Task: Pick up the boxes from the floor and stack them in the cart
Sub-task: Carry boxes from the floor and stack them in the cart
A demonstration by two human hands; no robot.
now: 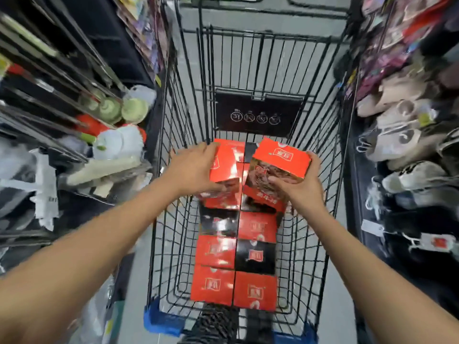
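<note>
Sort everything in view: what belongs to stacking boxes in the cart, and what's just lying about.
Job: left hand gripping left box; right hand gripping right box; stacked boxes; cart.
Lying about: bottles on the left shelf; shoes on the right rack.

The left arm (87,244) and right arm (372,256) are showing bare, from the lower corners of the frame up to the left hand (196,167) and right hand (303,187).
</note>
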